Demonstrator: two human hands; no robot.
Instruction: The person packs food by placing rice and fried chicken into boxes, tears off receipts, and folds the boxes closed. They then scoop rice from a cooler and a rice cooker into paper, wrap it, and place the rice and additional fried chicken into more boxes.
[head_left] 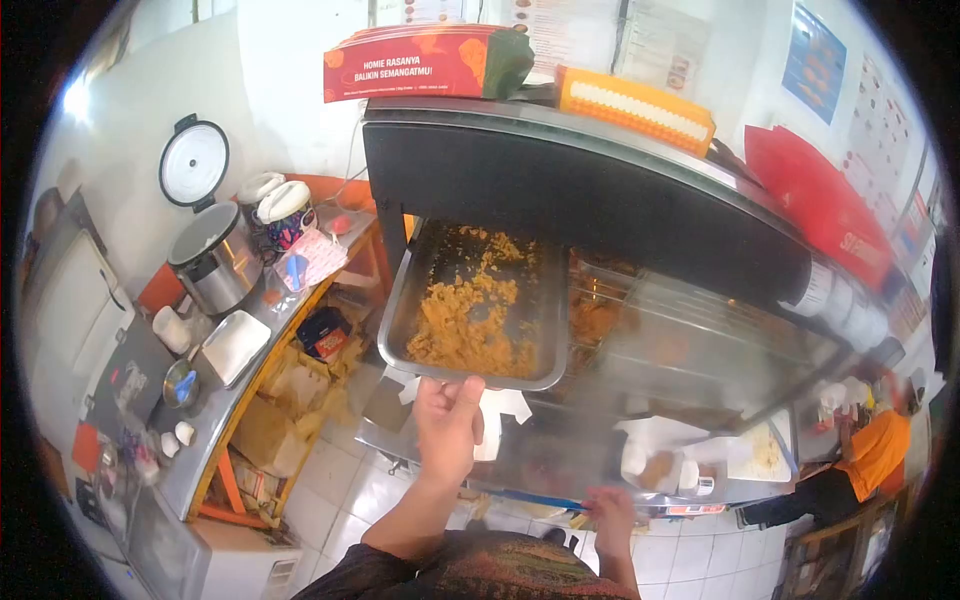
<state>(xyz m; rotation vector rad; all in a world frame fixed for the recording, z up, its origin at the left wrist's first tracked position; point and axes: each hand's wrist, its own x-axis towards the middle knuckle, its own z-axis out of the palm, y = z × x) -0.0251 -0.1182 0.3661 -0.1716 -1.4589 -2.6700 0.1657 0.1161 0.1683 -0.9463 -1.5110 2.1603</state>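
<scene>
My left hand [448, 425] is closed on the front rim of a metal tray [556, 375], thumb at the rim and the other fingers partly hidden. Crumbled golden fried bits [465, 320] cover much of the tray, heaped toward its front and left. The tray juts out of a display warmer [590, 185], under its dark top panel. Lower and to the right, my right hand [610, 510] has its fingers curled beside a blue strip [540, 498] along the counter edge. Whether it grips that strip or something else I cannot make out.
A rice cooker [212, 255] with its lid up, a white tray [236, 347] and a metal bowl [181, 384] stand on the left counter. Paper and small containers [690, 475] lie on the right counter. A person in orange [875, 455] is at far right.
</scene>
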